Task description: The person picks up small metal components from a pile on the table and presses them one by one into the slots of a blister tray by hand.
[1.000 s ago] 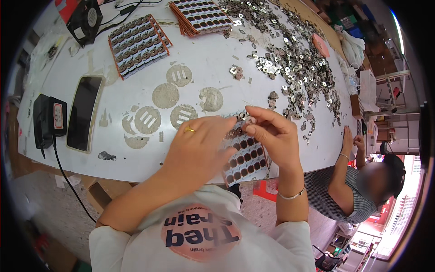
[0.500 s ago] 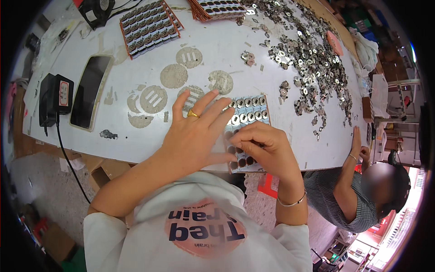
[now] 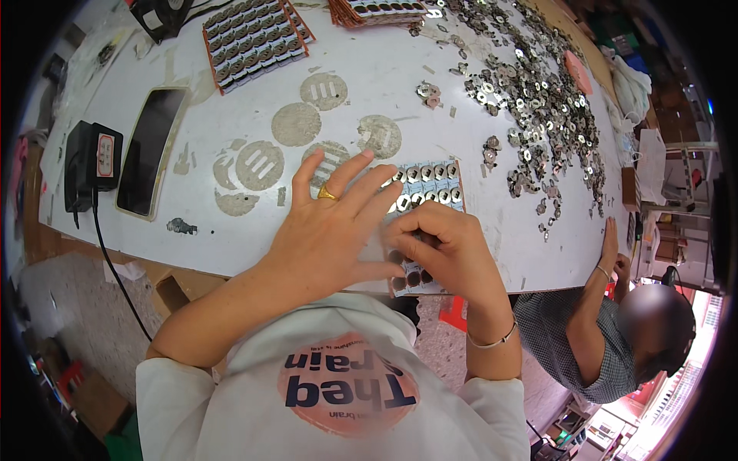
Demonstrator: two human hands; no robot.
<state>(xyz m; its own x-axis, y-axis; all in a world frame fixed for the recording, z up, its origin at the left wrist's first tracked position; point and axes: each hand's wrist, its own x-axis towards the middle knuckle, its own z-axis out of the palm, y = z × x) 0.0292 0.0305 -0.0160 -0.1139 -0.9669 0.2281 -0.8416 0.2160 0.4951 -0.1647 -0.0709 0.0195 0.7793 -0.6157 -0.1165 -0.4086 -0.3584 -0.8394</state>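
A panel of small circuit boards (image 3: 435, 187) lies near the table's front edge, with rows of round parts on it. Shiny metal pieces sit in its upper rows, while the lower rows show dark round spots. My left hand (image 3: 327, 230), a gold ring on one finger, spreads its fingers along the panel's left side. Over the panel's middle rows, my right hand (image 3: 450, 250) has thumb and index finger pinched together. Whatever may be between those fingertips is hidden. Both hands cover part of the panel.
Loose metal pieces (image 3: 530, 107) lie heaped at the right. Filled panels (image 3: 254, 46) and a panel stack (image 3: 377, 11) lie at the back. Left are a phone (image 3: 152, 150) and a black power adapter (image 3: 91, 165). Another person (image 3: 584, 330) sits at the right edge.
The right hand has shifted slightly left over the panel, still pinched. My left hand stays nearly in place. The whole view has shifted a little.
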